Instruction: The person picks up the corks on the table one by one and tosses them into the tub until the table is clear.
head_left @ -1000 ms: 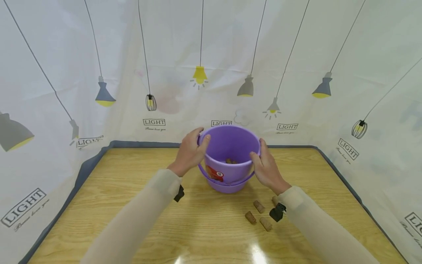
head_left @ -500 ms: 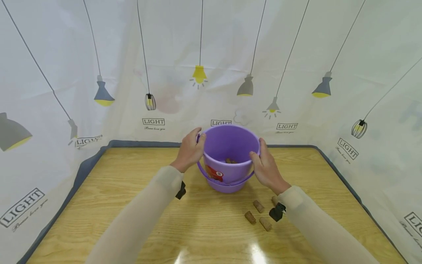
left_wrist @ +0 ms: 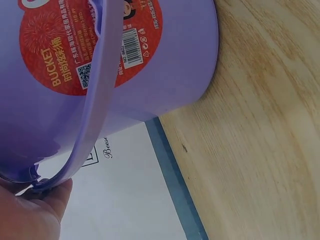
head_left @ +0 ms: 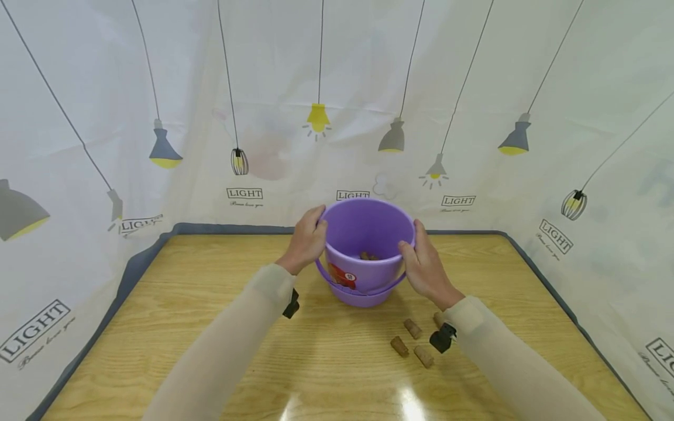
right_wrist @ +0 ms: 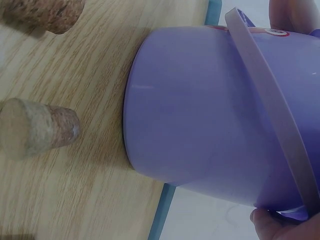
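A purple plastic bucket (head_left: 381,275) stands on the wooden table with several corks (head_left: 368,256) at its bottom. My left hand (head_left: 305,242) grips its left side at the rim. In the left wrist view, fingers (left_wrist: 56,197) lie by the end of the bucket handle (left_wrist: 97,105), which hangs down across the front. On the opposite side my right hand (head_left: 427,269) holds the rim, thumb over the edge and fingers along the outside wall. A red label (head_left: 342,276) shows on the front.
Several more corks lie on the table (head_left: 221,327) in front of the bucket to the right, among them a dark cork (head_left: 399,347) and a paler cork (head_left: 423,356). A lamp-print cloth (head_left: 274,128) walls the table's back and sides.
My left hand has shifted slightly, its thumb sliding from over the rim toward the bucket's outer left side. The right hand, bucket and corks have stayed put.
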A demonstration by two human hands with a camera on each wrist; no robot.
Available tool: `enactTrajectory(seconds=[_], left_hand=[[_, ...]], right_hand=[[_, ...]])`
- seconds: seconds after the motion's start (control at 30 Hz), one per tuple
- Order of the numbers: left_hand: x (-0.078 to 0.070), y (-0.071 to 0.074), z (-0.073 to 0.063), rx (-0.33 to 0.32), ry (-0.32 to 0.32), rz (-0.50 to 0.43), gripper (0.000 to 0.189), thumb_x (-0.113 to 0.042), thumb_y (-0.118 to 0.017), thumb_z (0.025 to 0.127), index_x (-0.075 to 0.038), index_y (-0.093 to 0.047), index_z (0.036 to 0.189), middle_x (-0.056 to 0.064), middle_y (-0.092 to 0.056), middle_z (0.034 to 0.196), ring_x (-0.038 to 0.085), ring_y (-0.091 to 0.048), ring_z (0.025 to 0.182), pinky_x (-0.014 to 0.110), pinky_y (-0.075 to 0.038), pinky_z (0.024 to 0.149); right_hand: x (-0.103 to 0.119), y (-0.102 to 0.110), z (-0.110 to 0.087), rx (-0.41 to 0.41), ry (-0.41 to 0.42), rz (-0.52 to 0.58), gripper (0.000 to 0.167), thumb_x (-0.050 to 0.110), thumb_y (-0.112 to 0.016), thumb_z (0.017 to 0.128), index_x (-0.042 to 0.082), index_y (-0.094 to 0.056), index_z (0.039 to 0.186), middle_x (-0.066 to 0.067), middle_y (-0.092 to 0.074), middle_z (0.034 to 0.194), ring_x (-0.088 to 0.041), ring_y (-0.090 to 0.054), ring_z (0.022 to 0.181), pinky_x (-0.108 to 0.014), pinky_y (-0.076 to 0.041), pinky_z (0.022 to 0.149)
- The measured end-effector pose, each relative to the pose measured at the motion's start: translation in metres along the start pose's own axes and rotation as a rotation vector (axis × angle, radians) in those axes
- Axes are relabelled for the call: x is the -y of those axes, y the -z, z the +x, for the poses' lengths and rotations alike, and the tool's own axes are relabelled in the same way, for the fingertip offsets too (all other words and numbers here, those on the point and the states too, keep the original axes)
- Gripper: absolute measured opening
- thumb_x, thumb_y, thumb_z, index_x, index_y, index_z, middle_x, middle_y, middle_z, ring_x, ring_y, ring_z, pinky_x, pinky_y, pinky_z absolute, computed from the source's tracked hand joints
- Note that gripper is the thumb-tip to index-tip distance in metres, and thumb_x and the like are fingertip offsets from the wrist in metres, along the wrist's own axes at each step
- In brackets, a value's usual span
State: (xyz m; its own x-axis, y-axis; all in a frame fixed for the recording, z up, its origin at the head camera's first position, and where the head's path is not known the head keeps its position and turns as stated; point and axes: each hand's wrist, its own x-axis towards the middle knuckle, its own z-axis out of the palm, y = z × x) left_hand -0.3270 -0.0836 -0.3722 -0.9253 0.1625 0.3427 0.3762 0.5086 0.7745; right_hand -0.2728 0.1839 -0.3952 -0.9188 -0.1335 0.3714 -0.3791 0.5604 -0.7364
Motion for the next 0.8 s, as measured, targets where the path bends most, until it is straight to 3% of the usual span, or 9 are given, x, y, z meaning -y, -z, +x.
enactTrajectory(seconds=[0.8], left_hand=[[0.0023, -0.0037, -0.0039, -0.006, 0.032, -0.022, 0.053, -0.016, -0.033, 0.108, 0.004, -0.034, 0.157, 0.021, -0.037, 0.159, 0.037, -0.034, 0.148, 0.048, -0.025, 0.124]], right_hand=[[-0.0002, 0.0047, 0.0020, 0.038, -0.001, 0.013, 0.069, 0.026, -0.038, 0.109, 0.004, -0.002, 0.164, -0.023, -0.023, 0.166, -0.037, -0.028, 0.151, -0.054, -0.027, 0.122]])
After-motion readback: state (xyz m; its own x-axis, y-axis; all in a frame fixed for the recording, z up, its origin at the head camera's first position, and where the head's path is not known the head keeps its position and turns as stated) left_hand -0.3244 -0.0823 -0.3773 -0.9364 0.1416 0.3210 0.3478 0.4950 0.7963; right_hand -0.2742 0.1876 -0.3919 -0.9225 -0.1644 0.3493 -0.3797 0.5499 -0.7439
